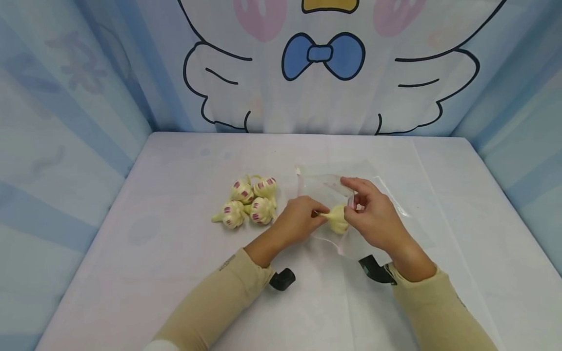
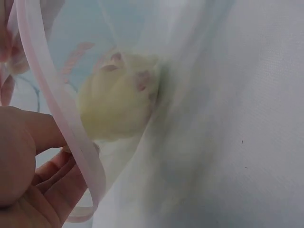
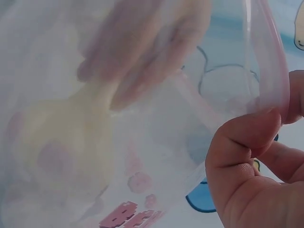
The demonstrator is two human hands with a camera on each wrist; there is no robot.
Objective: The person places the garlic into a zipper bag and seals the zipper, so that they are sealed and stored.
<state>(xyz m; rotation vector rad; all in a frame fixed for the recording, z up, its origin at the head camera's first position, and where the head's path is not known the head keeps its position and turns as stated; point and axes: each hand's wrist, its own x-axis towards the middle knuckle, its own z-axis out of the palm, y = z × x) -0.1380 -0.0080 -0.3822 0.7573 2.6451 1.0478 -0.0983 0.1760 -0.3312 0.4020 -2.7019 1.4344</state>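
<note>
One pale-yellow, purple-marked garlic bulb [image 1: 337, 220] sits inside the clear, pink-rimmed plastic bag [image 1: 317, 184], long axis running left to right, its left-pointing stem [image 1: 325, 214] pinched by the left hand [image 1: 301, 218], while the right hand [image 1: 374, 214] pinches the bag's rim [image 3: 275, 57].

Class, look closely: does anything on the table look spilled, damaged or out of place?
Nothing stands out. Four garlic bulbs sit clustered on the table, with no visible damage. The left hand pinches a fifth bulb by its stem inside the clear bag, and the right hand holds the bag's pink rim. No spill shows.
</note>
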